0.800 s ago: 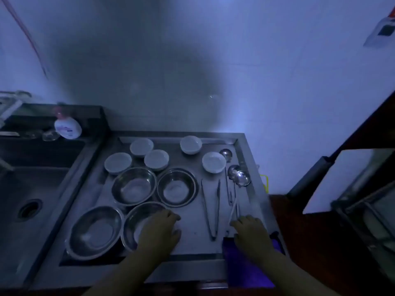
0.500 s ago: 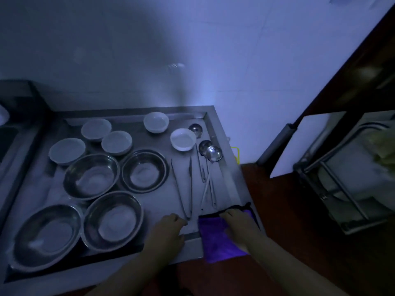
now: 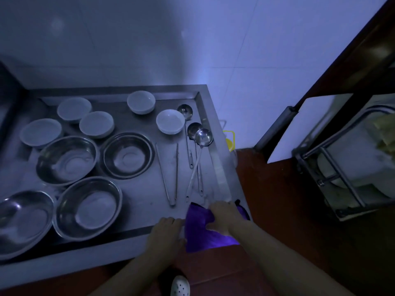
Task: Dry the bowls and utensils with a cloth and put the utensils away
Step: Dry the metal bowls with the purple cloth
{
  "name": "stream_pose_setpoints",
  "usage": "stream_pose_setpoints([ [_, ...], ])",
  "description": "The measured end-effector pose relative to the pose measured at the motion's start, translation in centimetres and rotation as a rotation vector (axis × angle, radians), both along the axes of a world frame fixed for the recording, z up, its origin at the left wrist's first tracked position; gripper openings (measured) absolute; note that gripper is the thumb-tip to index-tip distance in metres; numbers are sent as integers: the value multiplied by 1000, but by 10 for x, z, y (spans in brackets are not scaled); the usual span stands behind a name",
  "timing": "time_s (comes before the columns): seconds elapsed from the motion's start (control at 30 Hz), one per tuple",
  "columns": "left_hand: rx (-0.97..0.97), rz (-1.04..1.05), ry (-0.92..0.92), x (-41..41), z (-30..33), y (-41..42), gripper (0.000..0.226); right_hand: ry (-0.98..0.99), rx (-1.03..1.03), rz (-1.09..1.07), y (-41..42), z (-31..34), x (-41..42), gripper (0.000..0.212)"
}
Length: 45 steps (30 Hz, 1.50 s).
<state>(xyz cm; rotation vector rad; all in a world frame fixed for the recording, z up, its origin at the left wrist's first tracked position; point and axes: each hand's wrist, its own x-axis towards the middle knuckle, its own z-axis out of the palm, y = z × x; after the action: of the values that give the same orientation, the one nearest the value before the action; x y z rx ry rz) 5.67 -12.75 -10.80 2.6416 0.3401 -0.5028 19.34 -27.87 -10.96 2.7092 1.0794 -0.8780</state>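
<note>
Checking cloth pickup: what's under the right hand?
The purple cloth, bunched at the counter's front edge. The right hand covers its middle, so its grip isn't visible.

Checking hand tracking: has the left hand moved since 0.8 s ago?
Yes. The left hand left the nearest steel bowl and shifted right along the counter's front edge, now beside the purple cloth.

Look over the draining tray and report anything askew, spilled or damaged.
Nothing looks spilled or damaged. The one oddity: among the ladles, one handle lies slanted across its neighbour's rather than parallel. The purple cloth hangs over the tray's front edge, bunched under the right hand. The bowls sit upright.
</note>
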Motion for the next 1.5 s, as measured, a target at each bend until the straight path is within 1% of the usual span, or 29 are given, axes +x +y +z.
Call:
stream_pose_setpoints([
  [0.07,-111,42,17,2,5,-1,39,52,65,-11,1,8,-3,24],
  [0.13,-248,118,17,1,15,2,38,152,189,-50,6,21,-7,23],
  [0.2,-375,215,-20,-1,26,9,44,206,256,-48,15,36,-10,20],
  [0.23,-406,251,-50,-3,33,16,43,227,283,-57,21,45,-11,24],
  [0.3,-403,301,-92,-6,47,32,31,299,400,-130,35,65,-11,39],
  [0.37,-374,350,-141,-10,63,52,18,354,513,-187,54,83,-12,37],
  [0.43,-353,434,-188,-16,78,76,11,392,582,-195,78,102,-15,35],
  [0.5,-350,513,-221,-25,91,101,10,420,635,-190,104,116,-20,34],
  [0.57,-310,535,-266,-36,98,128,7,464,694,-214,129,123,-27,30],
  [0.6,-305,543,-296,-42,99,143,6,491,724,-240,140,124,-29,27],
  [0.67,-296,576,-335,-53,99,175,10,522,782,-324,161,123,-34,24],
  [0.77,-233,693,-347,-67,94,232,13,516,891,-503,191,119,-37,19],
  [0.9,-163,765,-301,-85,76,320,13,390,946,-687,233,114,-43,21],
  [1.0,-123,789,-232,-87,58,365,31,282,918,-765,252,114,-47,18],
  [1.07,-51,736,-145,-83,45,392,43,236,901,-816,269,110,-51,17],
  [1.17,-30,694,-39,-71,32,415,39,225,922,-888,290,107,-62,13],
  [1.27,-43,697,15,-60,23,428,37,253,943,-972,302,105,-77,16],
  [1.4,-123,659,38,-52,16,438,31,249,937,-1001,308,105,-93,19],
  [1.5,-203,670,14,-52,15,438,26,215,929,-994,309,107,-101,20],
])
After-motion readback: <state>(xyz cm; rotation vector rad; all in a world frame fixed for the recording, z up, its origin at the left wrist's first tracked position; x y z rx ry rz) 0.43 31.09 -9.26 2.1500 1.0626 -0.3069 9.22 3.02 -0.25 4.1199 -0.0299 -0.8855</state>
